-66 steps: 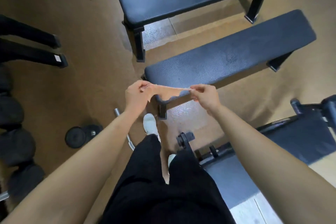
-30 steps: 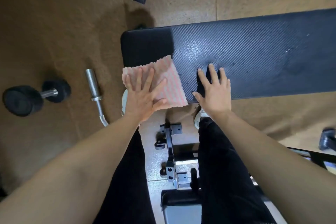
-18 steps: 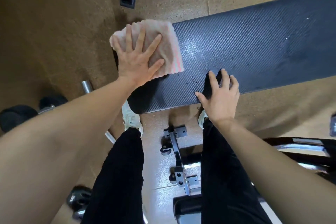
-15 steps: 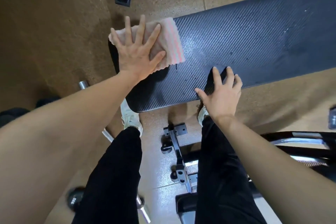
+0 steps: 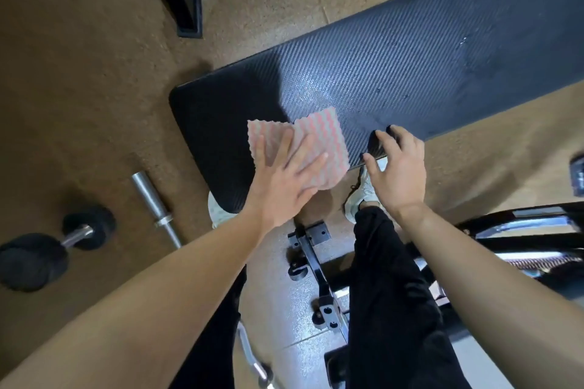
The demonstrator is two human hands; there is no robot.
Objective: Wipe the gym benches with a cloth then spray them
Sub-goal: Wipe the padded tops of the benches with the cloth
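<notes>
Far left, a black rubber-ended dumbbell [image 5: 47, 251] lay on the brown floor, a bare steel bar [image 5: 155, 204] beside it. And there was the left hand [image 5: 284, 186], flat, fingers straight and fanned wide, pressing the pink-and-white wavy-striped cloth [image 5: 319, 136]. The cloth was folded and scallop-edged, and sat at the near edge of the black ribbed-vinyl gym bench [image 5: 410, 66], one corner hanging off. Half a second before it had been up at the pad's far left corner; the hand had dragged it back across! On the right, the right hand [image 5: 399, 174] gripped the bench's near edge, fingers bent on top, thumb at the rim.
</notes>
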